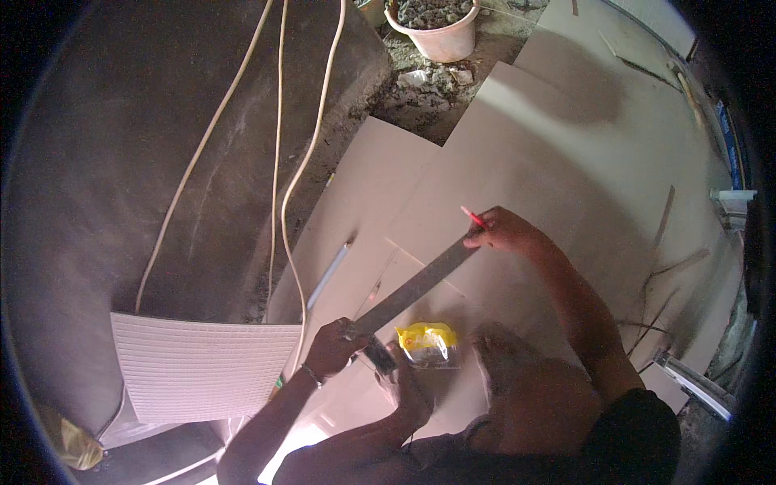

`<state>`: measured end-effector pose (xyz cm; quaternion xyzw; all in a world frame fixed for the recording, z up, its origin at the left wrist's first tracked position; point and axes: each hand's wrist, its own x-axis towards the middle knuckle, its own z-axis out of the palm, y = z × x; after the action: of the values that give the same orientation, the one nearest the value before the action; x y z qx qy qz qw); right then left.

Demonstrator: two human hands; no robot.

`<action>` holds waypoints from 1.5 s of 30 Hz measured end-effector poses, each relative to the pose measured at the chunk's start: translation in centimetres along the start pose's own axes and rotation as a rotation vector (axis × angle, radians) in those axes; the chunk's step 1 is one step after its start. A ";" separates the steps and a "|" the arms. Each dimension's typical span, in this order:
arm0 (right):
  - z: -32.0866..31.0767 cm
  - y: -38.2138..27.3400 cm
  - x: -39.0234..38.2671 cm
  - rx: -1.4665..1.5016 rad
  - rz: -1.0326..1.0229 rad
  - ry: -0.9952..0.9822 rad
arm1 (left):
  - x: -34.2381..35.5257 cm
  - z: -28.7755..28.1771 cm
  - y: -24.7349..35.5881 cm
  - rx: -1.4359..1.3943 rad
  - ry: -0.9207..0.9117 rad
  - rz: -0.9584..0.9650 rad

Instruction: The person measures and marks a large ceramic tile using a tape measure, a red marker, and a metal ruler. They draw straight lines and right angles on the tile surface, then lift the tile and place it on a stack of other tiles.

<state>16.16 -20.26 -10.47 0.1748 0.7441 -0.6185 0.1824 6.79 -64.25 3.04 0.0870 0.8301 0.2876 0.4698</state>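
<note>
A long, flat dark grey strip [420, 284] runs slantwise between my hands, above the pale floor tiles. My left hand [333, 349] is closed around its lower left end. At its upper right end, my right hand [503, 229] grips the strip and also has a red pencil [474, 217] between the fingers, its tip pointing up and left. A short dark piece [380, 356] shows just below my left hand, beside my foot; I cannot tell whether it joins the strip. Close to my feet lies a yellow and clear plastic packet [428, 343].
Large pale tiles [582, 153] cover the floor. A thin bluish-white stick [328, 276] lies left of the strip. Several cream cables [279, 153] hang before the dark wall, near a white ribbed panel [206, 368]. A bucket of rubble [440, 40] stands beyond broken ground.
</note>
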 end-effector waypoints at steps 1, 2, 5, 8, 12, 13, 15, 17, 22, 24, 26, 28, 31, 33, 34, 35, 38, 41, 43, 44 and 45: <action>0.4 -0.1 -0.2 -0.013 0.000 -0.063 | -0.2 -1.6 0.4 0.097 -0.085 -0.039; 0.8 0.0 -0.4 -0.026 0.002 -0.126 | -0.3 -2.8 0.9 0.188 -0.175 -0.106; 1.9 0.4 -0.9 0.013 -0.067 -0.284 | 0.0 -4.7 2.8 0.521 -0.352 -0.071; 2.5 0.7 -1.5 0.086 -0.159 -0.454 | 0.6 -4.2 4.6 0.962 -0.375 -0.076; 2.9 0.8 -1.7 0.019 -0.162 -0.651 | 2.2 -2.4 5.3 1.253 -0.386 -0.095; 3.0 0.8 -1.6 0.000 -0.163 -0.666 | 2.4 -2.2 5.2 1.248 -0.389 -0.093; 3.3 1.2 -1.6 -0.019 -0.196 -0.719 | 2.5 -2.0 4.6 1.218 -0.395 -0.094; 4.1 1.7 -1.8 -0.047 -0.148 -0.752 | 2.6 -2.2 3.7 1.206 -0.458 -0.145; 7.2 3.0 -2.8 -0.073 -0.127 -0.759 | 4.7 -3.0 0.3 1.316 -0.445 0.006; 8.6 3.4 -3.2 -0.032 -0.155 -0.722 | 6.8 -3.1 -1.2 1.276 -0.310 0.034; 9.8 3.7 -3.3 -0.052 -0.171 -0.677 | 9.1 -3.1 -2.6 1.249 -0.137 -0.001; 10.9 4.1 -3.7 -0.075 -0.128 -0.635 | 11.4 -3.1 -3.7 1.250 -0.001 0.082; 13.5 4.6 -4.8 -0.010 0.000 -0.544 | 15.2 -3.5 -4.1 1.276 0.099 0.161; 15.8 4.6 -5.6 0.081 0.097 -0.461 | 17.3 -3.7 -4.2 1.273 0.055 0.155; 16.8 4.5 -5.5 -0.081 0.063 -0.419 | 18.2 -3.6 -4.4 1.273 0.048 0.164; 17.9 4.4 -5.5 -0.244 0.040 -0.389 | 18.9 -3.5 -4.8 1.266 0.036 0.190; 20.1 4.0 -5.9 -0.401 -0.058 -0.312 | 20.6 -3.4 -5.8 1.295 0.025 0.207; 20.7 3.4 -6.4 -0.402 -0.117 -0.181 | 20.6 -3.5 -6.7 1.312 0.076 0.306; 20.1 2.8 -6.3 -0.404 -0.188 -0.059 | 20.2 -3.8 -6.9 1.216 0.071 0.125; 19.4 2.4 -6.0 -0.405 -0.246 0.008 | 20.0 -3.9 -7.0 1.186 0.044 0.092; 18.7 2.0 -5.6 -0.417 -0.288 0.072 | 19.8 -3.9 -7.1 1.195 0.041 0.069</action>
<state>23.07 -38.56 -12.58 0.0475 0.8788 -0.4647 0.0977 -6.31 -63.36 -13.85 0.3575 0.8536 -0.2122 0.3139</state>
